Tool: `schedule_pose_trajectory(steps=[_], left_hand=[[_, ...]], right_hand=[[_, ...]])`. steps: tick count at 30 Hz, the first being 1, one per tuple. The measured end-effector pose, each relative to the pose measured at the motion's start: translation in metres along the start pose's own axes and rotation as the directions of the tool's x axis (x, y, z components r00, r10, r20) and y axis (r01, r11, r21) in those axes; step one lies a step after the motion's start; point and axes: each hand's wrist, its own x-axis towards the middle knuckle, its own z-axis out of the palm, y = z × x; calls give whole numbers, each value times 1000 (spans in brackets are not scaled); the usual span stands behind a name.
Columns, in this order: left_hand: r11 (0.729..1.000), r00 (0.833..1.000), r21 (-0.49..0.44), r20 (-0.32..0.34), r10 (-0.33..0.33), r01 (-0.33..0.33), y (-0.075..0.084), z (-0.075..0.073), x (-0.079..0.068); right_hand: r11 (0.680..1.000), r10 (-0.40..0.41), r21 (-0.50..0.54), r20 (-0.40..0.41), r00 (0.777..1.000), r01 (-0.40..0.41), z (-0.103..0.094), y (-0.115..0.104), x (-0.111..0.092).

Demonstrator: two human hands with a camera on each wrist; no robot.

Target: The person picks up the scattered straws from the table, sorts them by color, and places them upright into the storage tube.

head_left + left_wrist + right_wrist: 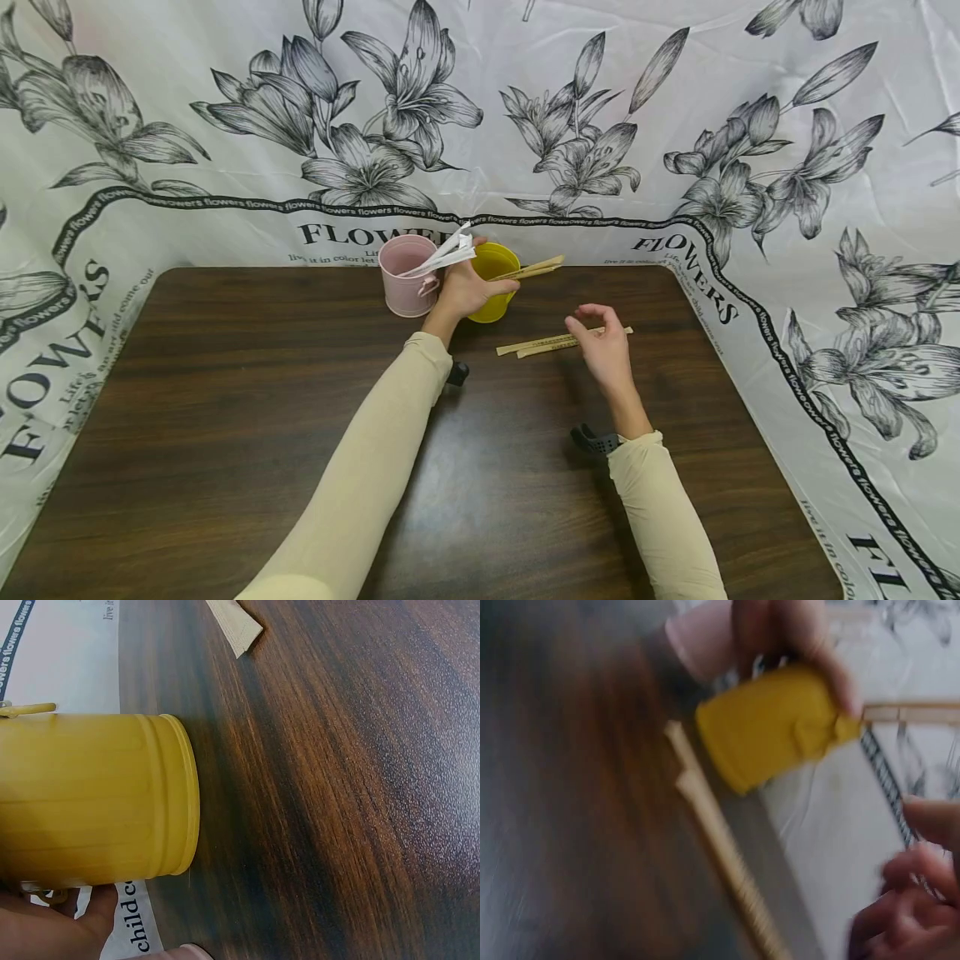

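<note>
My left hand (pixel 467 292) grips the yellow bucket (pixel 491 310) at its rim, with the thumb stretched across the front of the mouth. Slim tan paper packets (pixel 542 267) stick out of that bucket to the right. Near the back edge, a pink bucket (pixel 406 283) holds several white paper packets (pixel 442 256), their upper ends overlapping my left hand in the head view. My right hand (pixel 606 346), fingers bent loosely and holding nothing, hovers over more slim tan packets (pixel 718 825) with print on them. These lie side by side on the table.
The dark wood table (pixel 247 433) meets a white, flower-printed sheet (pixel 570 142) along its back and sides. Both buckets stand close together by the back edge. Dark bands (pixel 594 440) circle my wrists.
</note>
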Motion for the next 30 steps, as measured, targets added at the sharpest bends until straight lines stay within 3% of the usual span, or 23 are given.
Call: schedule_pose_trajectory(steps=[4, 6, 12, 22, 26, 30], left_hand=[[1000, 1000, 10, -3, -5, 5, 1, 0, -1], [1000, 1000, 6, -2, -1, 1, 2, 1, -1], [1000, 1000, -8, 8, 13, -13, 4, 5, -1], [1000, 1000, -19, 17, -6, 6, 3, 4, 0], [1000, 1000, -9, 14, -18, 18, 2, 3, 0], [1000, 1000, -4, 11, -25, 25, 1, 2, 0]], right_hand=[[956, 80, -292, 187, 979, -22, -12, 26, -3], [936, 88, -353, 230, 969, -1, -16, 33, -4], [921, 103, -389, 273, 956, 12, -22, 37, -8], [854, -5, -473, 410, 912, 217, -12, 37, -10], [826, -24, -501, 426, 904, 258, -3, 38, -10], [824, -31, -502, 425, 905, 264, 2, 39, -10]])
